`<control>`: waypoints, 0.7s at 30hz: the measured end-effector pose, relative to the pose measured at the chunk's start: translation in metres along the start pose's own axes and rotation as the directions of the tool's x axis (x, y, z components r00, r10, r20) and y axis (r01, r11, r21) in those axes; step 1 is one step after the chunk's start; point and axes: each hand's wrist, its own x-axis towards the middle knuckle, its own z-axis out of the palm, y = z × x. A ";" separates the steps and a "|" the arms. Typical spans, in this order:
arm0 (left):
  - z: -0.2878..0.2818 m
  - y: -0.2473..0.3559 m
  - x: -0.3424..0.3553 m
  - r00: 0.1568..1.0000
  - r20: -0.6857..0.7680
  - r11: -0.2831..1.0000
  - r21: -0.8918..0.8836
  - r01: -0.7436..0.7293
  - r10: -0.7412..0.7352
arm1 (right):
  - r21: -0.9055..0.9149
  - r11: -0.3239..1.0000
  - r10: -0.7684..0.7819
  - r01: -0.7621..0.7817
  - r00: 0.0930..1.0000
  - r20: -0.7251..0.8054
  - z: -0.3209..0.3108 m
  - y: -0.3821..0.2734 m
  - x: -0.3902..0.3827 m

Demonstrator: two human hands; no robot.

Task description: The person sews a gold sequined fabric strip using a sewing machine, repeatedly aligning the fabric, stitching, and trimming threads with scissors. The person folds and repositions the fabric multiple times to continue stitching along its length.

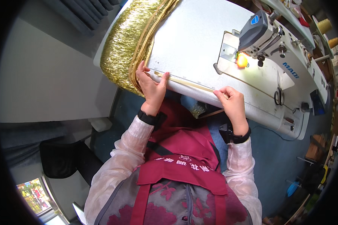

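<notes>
A narrow beige tape (189, 83) runs along the printed measuring scale at the white sewing table's front edge (260, 110). My left hand (152, 86) holds one end, thumb on the tape and fingertips touching the gold tinsel fringe (117, 48) beside it. My right hand (232, 103) pinches the tape farther right, and a length hangs below the edge. The fringe, with layered gold bands along its inner side, is draped over the table's left end. Beyond my hands stands a lit sewing machine (257, 33), with black scissors (278, 96) lying to the right.
A black chair (58, 159) stands behind me on the left, near a grey wall (52, 71) and curtains. Thread cones (324, 27) are at the upper right. A cardboard box (314, 147) and assorted items line the right side, over a blue floor (274, 172).
</notes>
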 end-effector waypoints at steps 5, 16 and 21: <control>0.002 -0.003 0.003 1.000 -0.014 1.000 -0.014 -0.004 0.004 | 0.108 0.993 0.051 -0.057 0.997 0.060 -0.026 0.004 -0.007; 0.000 -0.007 0.006 0.999 0.030 0.999 -0.051 0.018 -0.017 | 0.341 0.908 0.241 -0.242 0.969 0.048 -0.119 0.073 -0.064; -0.002 -0.009 0.006 0.998 0.058 1.000 0.029 0.008 -0.010 | 0.265 0.924 0.313 -0.275 0.943 -0.114 -0.148 0.114 -0.081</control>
